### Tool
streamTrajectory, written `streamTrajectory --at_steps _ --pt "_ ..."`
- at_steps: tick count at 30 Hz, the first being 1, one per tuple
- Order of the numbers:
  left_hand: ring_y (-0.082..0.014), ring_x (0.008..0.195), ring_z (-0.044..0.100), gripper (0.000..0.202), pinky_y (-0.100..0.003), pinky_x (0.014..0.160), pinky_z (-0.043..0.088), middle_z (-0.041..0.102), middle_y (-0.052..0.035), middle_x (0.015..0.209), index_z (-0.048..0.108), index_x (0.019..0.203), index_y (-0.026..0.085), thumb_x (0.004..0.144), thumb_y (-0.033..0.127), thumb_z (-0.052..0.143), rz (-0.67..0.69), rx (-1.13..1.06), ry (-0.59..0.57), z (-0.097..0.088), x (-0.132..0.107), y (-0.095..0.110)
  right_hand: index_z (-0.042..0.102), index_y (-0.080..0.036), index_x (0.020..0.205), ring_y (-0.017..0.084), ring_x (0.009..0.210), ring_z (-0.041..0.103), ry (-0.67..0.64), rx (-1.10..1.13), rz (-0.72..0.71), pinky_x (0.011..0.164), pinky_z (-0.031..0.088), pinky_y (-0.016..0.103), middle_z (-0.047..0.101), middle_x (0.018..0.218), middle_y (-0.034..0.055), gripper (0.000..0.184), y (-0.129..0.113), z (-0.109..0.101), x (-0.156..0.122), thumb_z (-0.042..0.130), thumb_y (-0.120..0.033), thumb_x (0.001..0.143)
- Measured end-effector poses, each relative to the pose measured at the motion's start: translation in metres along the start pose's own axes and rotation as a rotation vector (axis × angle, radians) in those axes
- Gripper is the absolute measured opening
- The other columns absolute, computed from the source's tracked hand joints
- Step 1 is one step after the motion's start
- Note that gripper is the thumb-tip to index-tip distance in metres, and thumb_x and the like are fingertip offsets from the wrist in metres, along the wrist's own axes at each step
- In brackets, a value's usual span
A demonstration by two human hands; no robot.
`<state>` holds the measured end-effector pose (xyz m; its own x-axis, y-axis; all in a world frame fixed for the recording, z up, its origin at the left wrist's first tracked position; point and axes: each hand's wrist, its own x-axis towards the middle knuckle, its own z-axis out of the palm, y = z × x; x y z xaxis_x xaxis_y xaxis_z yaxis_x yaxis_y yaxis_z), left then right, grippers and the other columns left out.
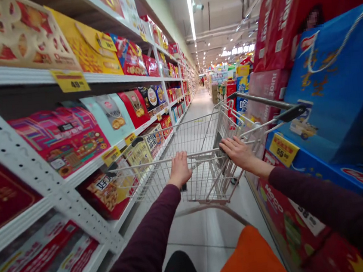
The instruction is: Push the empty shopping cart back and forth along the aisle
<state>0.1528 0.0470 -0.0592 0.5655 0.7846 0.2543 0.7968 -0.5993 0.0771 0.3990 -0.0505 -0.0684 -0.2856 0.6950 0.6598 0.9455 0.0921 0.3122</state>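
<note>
My left hand (179, 168) and my right hand (238, 154) both curl over the near rail of a wire shopping cart (186, 183). That rail (203, 153) is a thin metal bar, and the hands sit apart on it. The cart's mesh basket stretches forward below and past my hands, and I can see no goods in it. Maroon long sleeves (325, 207) cover both my forearms. My left hand is nearest the shelves, and my right hand is nearest the stacked cartons.
White perforated shelving (43, 176) with boxed goods and yellow price tags runs along the left. Large red and blue cartons (333, 94) are stacked on the right. A tiled aisle floor (205, 237) stretches ahead, with a distant person (202, 81). Orange fabric (249, 258) lies at the bottom edge.
</note>
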Motion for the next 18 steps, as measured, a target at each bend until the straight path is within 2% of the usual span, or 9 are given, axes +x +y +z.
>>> streamTrajectory --at_steps 4,6,8,10,12,15,18 --pt "-0.0276 0.140 0.017 0.073 -0.045 0.114 0.014 0.030 -0.0171 0.148 0.027 0.138 0.004 0.071 0.017 0.052 0.005 -0.032 0.024 0.008 -0.002 0.000 0.056 -0.012 0.120 0.024 0.113 0.052 0.004 0.020 0.046 0.100 0.036 0.043 0.057 0.126 0.0158 0.037 -0.038 0.018 0.022 0.036 -0.010 0.089" --pt "-0.0268 0.140 0.018 0.073 -0.044 0.114 0.015 0.030 -0.0171 0.148 0.027 0.139 0.004 0.071 0.016 0.051 0.026 -0.035 0.036 0.008 -0.004 -0.002 0.056 -0.012 0.121 0.024 0.115 0.051 -0.010 0.037 0.025 0.101 0.035 0.043 0.056 0.126 0.0161 0.037 -0.057 0.023 0.034 0.037 -0.011 0.089" --pt "-0.0252 0.140 0.019 0.071 -0.043 0.114 0.016 0.030 -0.0171 0.148 0.027 0.139 0.004 0.071 0.013 0.049 0.057 -0.038 0.046 0.008 -0.006 -0.006 0.055 -0.012 0.122 0.025 0.116 0.051 -0.044 0.049 -0.011 0.102 0.034 0.043 0.055 0.127 0.0159 0.037 -0.066 0.022 0.042 0.037 -0.011 0.089" --pt "-0.0237 0.140 0.019 0.071 -0.040 0.114 0.016 0.030 -0.0170 0.148 0.027 0.138 0.004 0.070 0.010 0.047 0.088 -0.046 0.052 0.009 -0.008 -0.011 0.054 -0.013 0.122 0.025 0.115 0.050 -0.086 0.051 -0.051 0.103 0.032 0.045 0.055 0.128 0.0149 0.038 -0.061 0.015 0.042 0.036 -0.010 0.089" --pt "-0.0228 0.140 0.018 0.071 -0.038 0.115 0.015 0.029 -0.0168 0.149 0.028 0.138 0.003 0.069 0.008 0.046 0.109 -0.064 0.056 0.010 -0.011 -0.016 0.053 -0.014 0.123 0.025 0.114 0.051 -0.118 0.038 -0.065 0.106 0.028 0.048 0.055 0.128 0.0138 0.039 -0.044 0.005 0.033 0.033 -0.010 0.090" --pt "-0.0230 0.141 0.016 0.071 -0.040 0.115 0.014 0.027 -0.0167 0.149 0.028 0.138 0.003 0.070 0.008 0.045 0.110 -0.096 0.063 0.012 -0.014 -0.020 0.054 -0.012 0.122 0.027 0.113 0.052 -0.113 0.011 -0.007 0.108 0.023 0.051 0.057 0.124 0.0154 0.039 -0.015 -0.006 0.014 0.032 -0.010 0.090" --pt "-0.0249 0.140 0.018 0.068 -0.045 0.115 0.013 0.029 -0.0177 0.148 0.030 0.137 0.003 0.071 0.009 0.045 0.061 -0.127 0.074 0.009 -0.015 -0.013 0.054 -0.009 0.123 0.029 0.114 0.052 -0.074 0.014 0.062 0.106 0.026 0.052 0.057 0.124 0.0182 0.040 -0.010 -0.003 0.003 0.032 -0.010 0.089"
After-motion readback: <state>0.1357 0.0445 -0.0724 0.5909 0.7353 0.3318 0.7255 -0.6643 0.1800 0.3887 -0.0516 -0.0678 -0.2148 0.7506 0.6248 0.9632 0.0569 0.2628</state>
